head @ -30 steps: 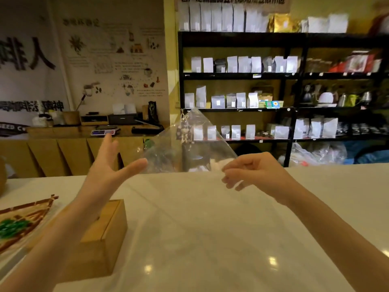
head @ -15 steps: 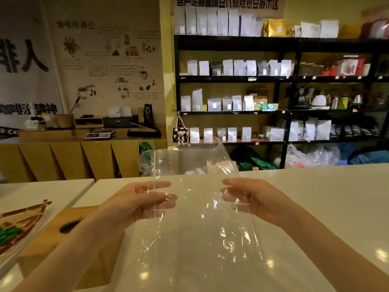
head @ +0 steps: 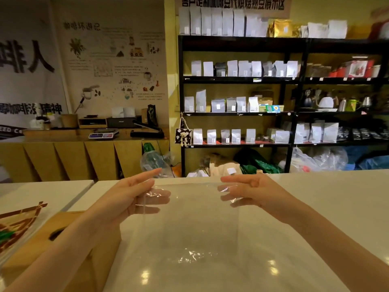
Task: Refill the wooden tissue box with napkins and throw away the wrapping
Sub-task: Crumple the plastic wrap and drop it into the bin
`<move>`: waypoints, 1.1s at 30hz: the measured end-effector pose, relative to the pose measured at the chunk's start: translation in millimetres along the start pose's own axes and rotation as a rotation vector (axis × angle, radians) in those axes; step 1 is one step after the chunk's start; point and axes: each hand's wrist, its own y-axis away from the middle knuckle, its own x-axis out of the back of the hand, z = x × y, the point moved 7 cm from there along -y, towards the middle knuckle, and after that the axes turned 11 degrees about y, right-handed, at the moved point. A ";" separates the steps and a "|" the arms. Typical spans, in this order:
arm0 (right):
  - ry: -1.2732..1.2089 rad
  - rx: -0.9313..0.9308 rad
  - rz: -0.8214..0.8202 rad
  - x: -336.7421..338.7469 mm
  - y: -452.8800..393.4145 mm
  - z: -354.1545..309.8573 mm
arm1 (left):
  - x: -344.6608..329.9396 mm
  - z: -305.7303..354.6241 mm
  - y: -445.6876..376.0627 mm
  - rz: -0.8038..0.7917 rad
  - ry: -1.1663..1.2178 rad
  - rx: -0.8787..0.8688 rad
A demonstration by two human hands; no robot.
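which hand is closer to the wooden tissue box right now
Left. The left hand holds the clear wrapping just above and beyond the wooden tissue box; the right hand holds the wrapping's other side, farther away.

Clear wrapping between left hand and right hand, above white counter.

Dim shop: black shelves of white bags, illustrated wall poster, wooden counter, white tabletop.
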 end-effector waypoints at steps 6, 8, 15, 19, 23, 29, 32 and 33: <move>0.393 0.043 0.165 6.9 -4.3 -5.4 | -1.0 9.5 6.8 0.041 -0.382 -0.106; 0.576 0.083 0.247 10.0 0.4 -15.3 | -4.4 8.8 10.8 0.043 -0.637 -0.116; 0.702 0.157 0.239 -2.1 44.1 -50.1 | -15.7 32.4 52.7 0.182 -0.850 -0.272; 0.269 0.084 0.183 -17.6 82.8 -70.7 | -20.8 27.2 104.6 0.050 -0.681 -0.108; 0.084 0.052 0.133 -47.4 126.9 -88.5 | -36.2 -10.6 173.4 -0.233 -0.457 0.199; -0.107 -0.181 -0.103 -109.7 187.0 -72.2 | -48.8 -84.3 280.0 -0.422 -0.054 0.414; -0.215 -0.328 -0.221 -149.2 215.8 -56.7 | -52.5 -118.3 329.5 -0.485 0.089 0.548; -0.284 -0.413 -0.164 -157.5 224.6 -44.4 | -51.4 -130.2 343.7 -0.497 0.136 0.593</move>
